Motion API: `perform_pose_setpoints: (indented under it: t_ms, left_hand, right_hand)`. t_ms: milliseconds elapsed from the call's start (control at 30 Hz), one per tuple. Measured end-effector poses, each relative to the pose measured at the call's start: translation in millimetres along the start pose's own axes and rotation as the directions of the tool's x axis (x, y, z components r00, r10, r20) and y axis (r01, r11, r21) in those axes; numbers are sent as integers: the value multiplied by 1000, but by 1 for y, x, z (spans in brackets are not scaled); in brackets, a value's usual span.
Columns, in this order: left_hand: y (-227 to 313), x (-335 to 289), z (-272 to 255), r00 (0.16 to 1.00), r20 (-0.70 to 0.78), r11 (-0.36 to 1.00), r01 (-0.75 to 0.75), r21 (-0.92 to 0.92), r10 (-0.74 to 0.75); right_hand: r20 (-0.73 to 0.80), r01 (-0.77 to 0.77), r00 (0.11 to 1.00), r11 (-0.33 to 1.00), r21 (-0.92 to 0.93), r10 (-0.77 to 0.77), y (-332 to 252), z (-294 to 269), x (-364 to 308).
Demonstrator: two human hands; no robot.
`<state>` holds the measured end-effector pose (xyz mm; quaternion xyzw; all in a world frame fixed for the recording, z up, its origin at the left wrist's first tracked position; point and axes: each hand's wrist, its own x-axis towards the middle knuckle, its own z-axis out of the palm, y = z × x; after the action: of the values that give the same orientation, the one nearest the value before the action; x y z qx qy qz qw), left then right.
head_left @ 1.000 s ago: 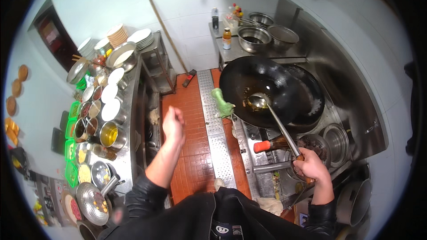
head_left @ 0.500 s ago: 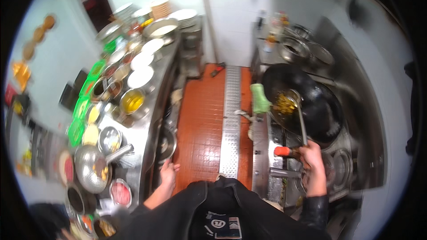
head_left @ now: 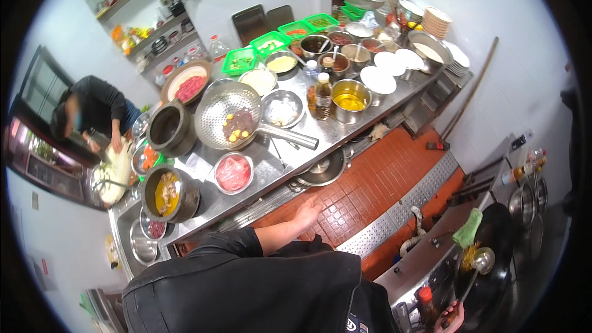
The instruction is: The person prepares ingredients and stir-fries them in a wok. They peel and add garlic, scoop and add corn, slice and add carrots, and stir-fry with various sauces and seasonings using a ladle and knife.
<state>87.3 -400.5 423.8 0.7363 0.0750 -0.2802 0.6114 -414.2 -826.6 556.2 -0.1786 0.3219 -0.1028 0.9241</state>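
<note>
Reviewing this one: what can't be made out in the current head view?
- Right hand: head view, partly cut off by the bottom edge.
- Food in the wok: head view, partly covered by the ladle, too small to identify.
- Metal pan: head view, partly hidden beneath the counter.

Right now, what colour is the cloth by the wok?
The cloth is light green; head view.
</note>
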Motion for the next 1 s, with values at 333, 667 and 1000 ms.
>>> perform_pose_setpoints:
  t_ms: [333,667,1000]
  left_hand:
    - [14,-21,-38,988,-10,970,152,-189,-157]
    - [44,-10,-78,987,-20,943,147,-298,-160]
    - [100,44,-75,926,357,980,171,-99,-125]
  right_hand:
    - [-475,35,856,939,-342,-205,53,161,38]
    - [-286,76,948,969,-234,-143,55,118,62]
    - [-595,146,448,711,-688,-667,70,153,46]
